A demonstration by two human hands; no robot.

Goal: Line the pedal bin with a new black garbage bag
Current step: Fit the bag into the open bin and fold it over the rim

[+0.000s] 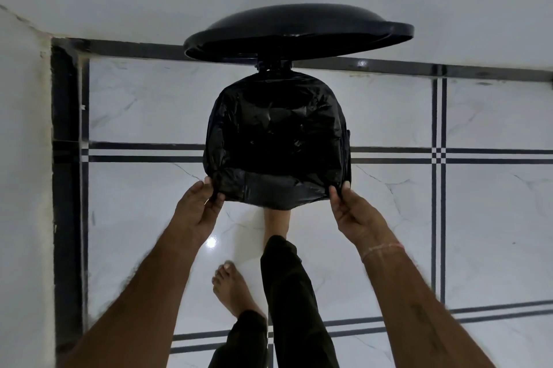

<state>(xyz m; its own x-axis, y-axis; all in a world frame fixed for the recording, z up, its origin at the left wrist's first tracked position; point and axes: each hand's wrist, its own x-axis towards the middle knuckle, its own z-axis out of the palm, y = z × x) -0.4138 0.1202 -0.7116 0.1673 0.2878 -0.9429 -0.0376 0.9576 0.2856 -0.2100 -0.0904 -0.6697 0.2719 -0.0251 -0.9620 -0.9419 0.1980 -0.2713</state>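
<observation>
The pedal bin stands on the floor by the far wall, its black round lid (299,31) raised. A black garbage bag (276,134) covers the bin's opening and hangs over its rim, hiding the bin body. My left hand (199,209) pinches the bag's near left edge. My right hand (353,212) pinches the near right edge. One bare foot (276,225) reaches under the front of the bin, where the pedal is hidden.
The floor (493,218) is glossy white tile with black stripes. A white wall (24,158) runs along the left and another behind the bin. My other bare foot (233,290) stands nearer, with dark trouser legs (293,302) below.
</observation>
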